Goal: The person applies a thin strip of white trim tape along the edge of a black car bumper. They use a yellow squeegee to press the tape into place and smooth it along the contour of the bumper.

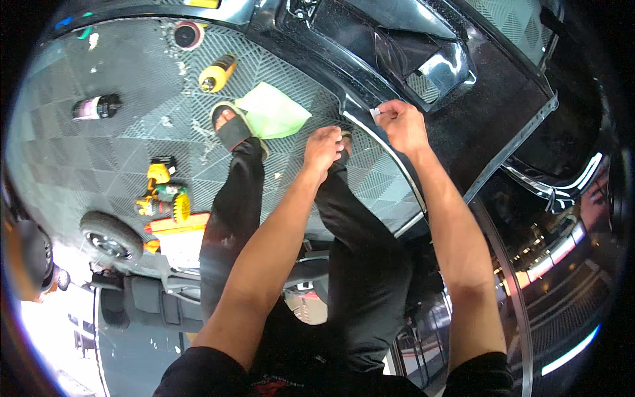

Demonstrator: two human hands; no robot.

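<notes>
My right hand point(405, 127) pinches a small white piece point(376, 113) at the edge of a black car door point(503, 99). What the piece is, I cannot make out. Left of it, my left hand point(323, 153) hangs over my right foot with its fingers curled in; whatever they may hold is hidden. The door's inner side faces up in view, with a glossy moulded pocket point(443, 66) and a pale edge strip running down past my right wrist.
On the grey tiled floor lie a light green cloth point(272, 112), a yellow bottle point(217, 74), a dark bottle point(98, 107) and a round red-rimmed pad point(188, 35). A yellow power tool point(159, 178), a yellow brush point(180, 208) and a wheel point(111, 236) are lower left.
</notes>
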